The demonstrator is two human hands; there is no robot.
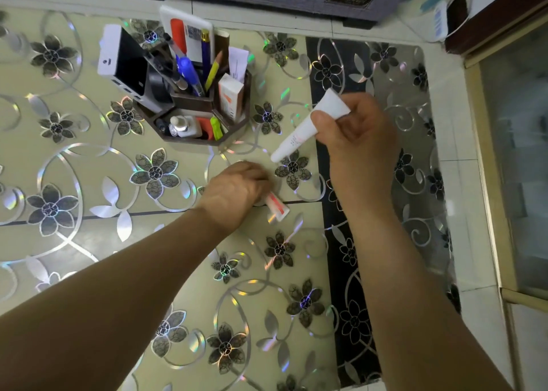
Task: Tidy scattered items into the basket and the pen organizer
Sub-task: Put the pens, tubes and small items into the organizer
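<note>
Risk w/ both hands busy: right hand (353, 129) pinches white plastic tube (308, 123); left hand (237, 189) curls on small red-white tube (277, 205) on table (89, 159). Crowded brown hexagonal pen organizer (192, 94) at 11 o'clock could tip; basket not visible.

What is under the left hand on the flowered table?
Under the left hand lies a small white tube with an orange stripe; only its crimped end shows. The hand covers the rest and the grip on it.

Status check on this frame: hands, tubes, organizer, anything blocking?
Right hand holds white tube in the air. Left hand grips red-striped tube on the table. Pen organizer already crowded; path to it open.
</note>
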